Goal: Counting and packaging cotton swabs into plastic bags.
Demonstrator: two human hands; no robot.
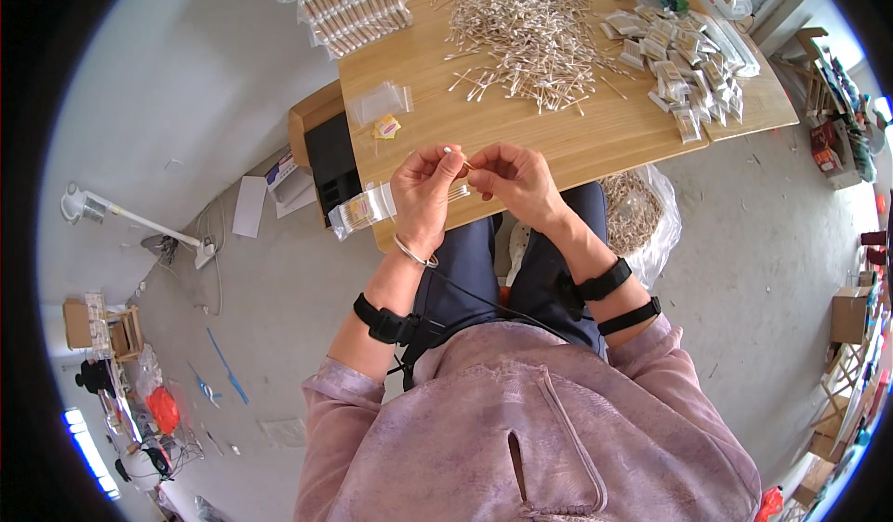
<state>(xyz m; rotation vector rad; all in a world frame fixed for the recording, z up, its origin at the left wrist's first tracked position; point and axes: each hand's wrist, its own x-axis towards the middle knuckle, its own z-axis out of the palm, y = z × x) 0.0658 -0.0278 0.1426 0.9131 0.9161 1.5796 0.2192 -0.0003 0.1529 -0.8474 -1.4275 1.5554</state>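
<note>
In front of me, at the table's near edge, my left hand and my right hand meet with fingertips pinched. A cotton swab shows between them, its white tip above my left thumb and its wooden stick reaching toward my right fingers. More swab ends show just below, beside my left palm; whether that hand grips them is hidden. Left of my left hand, at the table's edge, lies a clear plastic bag of cotton swabs. A big loose heap of cotton swabs covers the table's far middle.
Flat clear bags and small yellow cards lie on the table's left. Packed swab bundles are stacked far left, and small filled packets pile up right. A lined bag of swabs stands below the table, right of my legs.
</note>
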